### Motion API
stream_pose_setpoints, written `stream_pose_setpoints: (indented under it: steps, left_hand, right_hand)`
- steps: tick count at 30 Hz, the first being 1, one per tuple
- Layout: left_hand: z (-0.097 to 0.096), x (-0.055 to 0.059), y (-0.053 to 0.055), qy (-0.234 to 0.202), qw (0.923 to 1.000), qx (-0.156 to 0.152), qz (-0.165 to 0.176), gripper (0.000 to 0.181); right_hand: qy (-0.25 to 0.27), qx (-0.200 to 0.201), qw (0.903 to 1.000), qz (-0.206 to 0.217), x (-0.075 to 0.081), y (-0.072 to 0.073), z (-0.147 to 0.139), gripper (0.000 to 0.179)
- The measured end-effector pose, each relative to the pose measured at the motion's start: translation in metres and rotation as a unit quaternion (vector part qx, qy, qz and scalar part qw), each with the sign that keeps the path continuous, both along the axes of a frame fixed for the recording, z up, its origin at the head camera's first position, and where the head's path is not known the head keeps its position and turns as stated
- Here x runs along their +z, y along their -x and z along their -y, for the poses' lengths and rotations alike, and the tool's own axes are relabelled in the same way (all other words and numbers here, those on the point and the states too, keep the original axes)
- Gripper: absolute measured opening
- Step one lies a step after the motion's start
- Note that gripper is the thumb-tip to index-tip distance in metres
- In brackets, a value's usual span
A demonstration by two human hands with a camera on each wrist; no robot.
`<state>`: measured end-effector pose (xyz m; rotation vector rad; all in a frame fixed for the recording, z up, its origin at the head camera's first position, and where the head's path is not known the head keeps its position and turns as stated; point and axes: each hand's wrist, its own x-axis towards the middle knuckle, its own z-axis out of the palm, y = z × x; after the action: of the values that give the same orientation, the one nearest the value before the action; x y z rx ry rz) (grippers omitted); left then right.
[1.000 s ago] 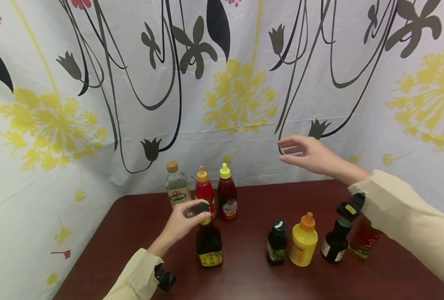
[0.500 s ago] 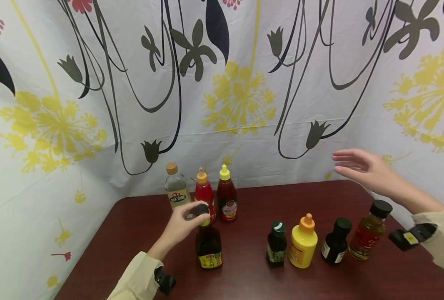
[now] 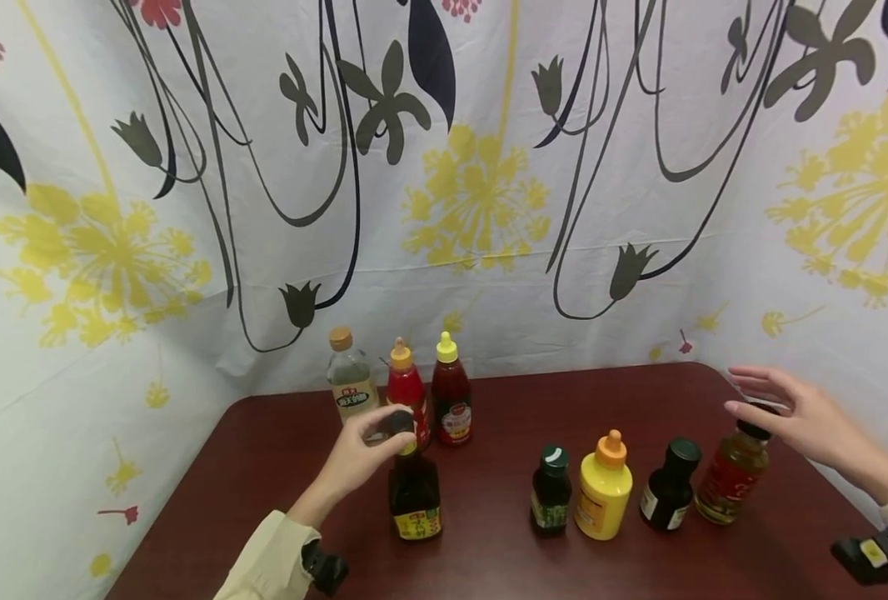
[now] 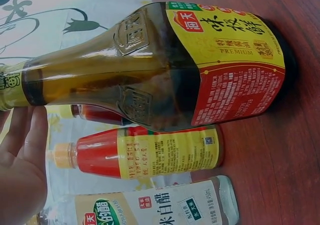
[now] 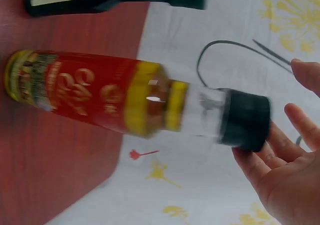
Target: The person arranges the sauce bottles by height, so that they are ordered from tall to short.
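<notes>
At the head view's left, my left hand [image 3: 357, 454] pinches the dark cap of a soy sauce bottle [image 3: 414, 500] standing upright on the table. The left wrist view gives its brown glass and yellow-and-red label [image 4: 232, 60]. Over on the right, my right hand [image 3: 807, 417] is at the top of a red-labelled bottle [image 3: 730, 479] of amber liquid. Its fingers are spread and relaxed beside the black cap [image 5: 245, 120], not curled round it. Part of that cap is hidden behind the hand in the head view.
Behind the left hand stand a vinegar bottle [image 3: 352, 383], a red squeeze bottle [image 3: 406, 387] and a dark red sauce bottle [image 3: 451, 400]. A green-capped bottle [image 3: 551, 496], a yellow squeeze bottle [image 3: 604, 492] and a small dark bottle [image 3: 667, 492] line the dark red table [image 3: 489, 567].
My right hand has moved right and down from above the table's back to the red-labelled bottle's cap. My left hand has stayed on the soy sauce bottle.
</notes>
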<state>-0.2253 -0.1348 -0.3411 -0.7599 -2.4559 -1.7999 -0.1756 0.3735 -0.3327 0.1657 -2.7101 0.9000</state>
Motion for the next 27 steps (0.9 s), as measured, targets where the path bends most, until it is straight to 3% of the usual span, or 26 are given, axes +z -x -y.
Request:
stream_pose_setpoints:
  steps: [4,11,18,22,27]
  left_hand:
    - [0.001,-0.001,0.001,0.006,0.9999,-0.008,0.001,0.034]
    - [0.000,0.000,0.001,0.010,0.9998,-0.019,0.004,0.037]
    - [-0.001,-0.002,0.000,0.008,0.9999,-0.006,-0.011,0.036]
    - [0.000,-0.007,0.001,-0.005,0.9996,-0.003,-0.027,0.035]
    - [0.003,-0.020,0.011,-0.015,0.9996,0.008,-0.023,0.034]
  right_hand:
    - [-0.002,-0.007,0.9999,-0.011,-0.015,-0.002,-0.006,0.051]
    - [0.016,0.001,0.9976,-0.068,-0.028,-0.011,-0.005,0.035]
    - [0.025,-0.007,0.9963,-0.082,-0.036,-0.011,-0.005,0.032]
    - [0.031,-0.006,0.9957,-0.087,-0.038,-0.010,-0.004,0.032]
    - [0.036,0.004,0.9953,-0.090,-0.039,-0.009,-0.003,0.032]
